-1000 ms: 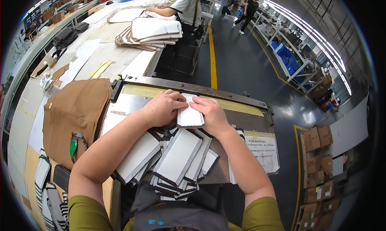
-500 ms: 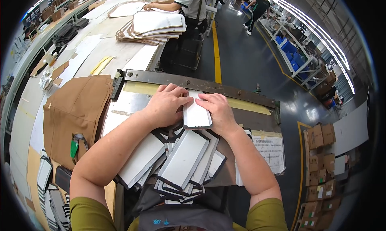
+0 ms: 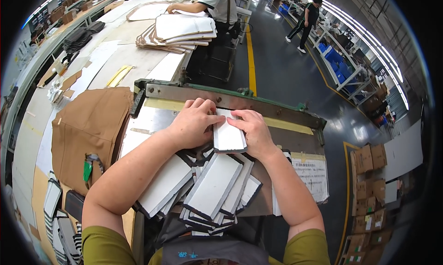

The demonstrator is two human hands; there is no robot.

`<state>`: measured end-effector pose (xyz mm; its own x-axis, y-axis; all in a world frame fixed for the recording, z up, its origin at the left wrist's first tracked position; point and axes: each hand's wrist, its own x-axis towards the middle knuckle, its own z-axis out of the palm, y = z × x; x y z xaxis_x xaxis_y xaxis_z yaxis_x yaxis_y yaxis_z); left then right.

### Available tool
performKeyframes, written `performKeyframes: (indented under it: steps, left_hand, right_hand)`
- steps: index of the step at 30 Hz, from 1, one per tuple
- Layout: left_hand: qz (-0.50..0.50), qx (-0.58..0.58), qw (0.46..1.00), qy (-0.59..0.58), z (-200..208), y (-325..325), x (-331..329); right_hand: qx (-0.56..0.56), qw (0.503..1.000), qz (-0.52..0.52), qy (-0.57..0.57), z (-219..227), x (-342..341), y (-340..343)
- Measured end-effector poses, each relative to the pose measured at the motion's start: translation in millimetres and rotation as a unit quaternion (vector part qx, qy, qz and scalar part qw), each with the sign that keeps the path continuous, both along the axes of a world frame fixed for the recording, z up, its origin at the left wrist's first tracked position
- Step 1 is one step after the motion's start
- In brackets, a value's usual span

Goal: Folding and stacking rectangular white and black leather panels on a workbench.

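Observation:
A small white panel with black edging (image 3: 229, 135) lies between my hands, just in front of a long metal bar (image 3: 258, 104) across the folding machine. My left hand (image 3: 196, 123) grips its left side, fingers bent and thumb reaching over its top. On its right side, my right hand (image 3: 253, 130) holds it with the thumb laid on the white face; the undersides of my fingers are hidden. Below my hands, nearer me, several similar white panels with dark edges (image 3: 216, 181) lie in a loose, overlapping pile.
A brown folded piece of material (image 3: 90, 131) lies at the left on the long table. Beyond it is a stack of white sheets (image 3: 182, 27), near a seated co-worker (image 3: 221, 6). Cardboard boxes (image 3: 364, 159) stand at the right. Another person (image 3: 310, 20) is in the aisle.
The panel and both my hands have shifted slightly toward me. The machine's bar has turned, showing more of its green back edge. The person in the aisle has moved.

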<state>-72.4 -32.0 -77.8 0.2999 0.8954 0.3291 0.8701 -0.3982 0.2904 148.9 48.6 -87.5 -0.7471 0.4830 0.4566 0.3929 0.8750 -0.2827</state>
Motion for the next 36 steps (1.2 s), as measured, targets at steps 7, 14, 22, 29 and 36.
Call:
performKeyframes:
  steps: [7, 14, 22, 29, 36]
  left_hand:
    - [0.003, -0.030, 1.000, 0.007, 1.5, 4.4, -1.5]
    - [0.011, 0.029, 0.999, -0.022, -10.1, 7.1, -5.2]
    - [0.127, 0.118, 0.947, -0.271, -4.6, 17.0, -10.8]
    - [-0.046, 0.141, 0.989, -0.002, -7.6, 10.8, -3.1]
    - [-0.067, -0.032, 0.987, -0.144, -20.8, 13.3, -10.2]
  right_hand:
    - [-0.046, 0.999, 0.012, -0.009, 1.1, -0.4, 0.4]
    - [0.007, 0.995, -0.078, -0.070, 10.4, 1.1, -2.7]
    - [0.089, 0.951, -0.125, 0.268, 22.6, 6.6, 16.4]
    - [0.016, 0.990, 0.043, 0.132, 20.3, -9.7, -18.6]
    - [-0.216, 0.966, 0.107, 0.090, 25.0, -2.8, -14.9]
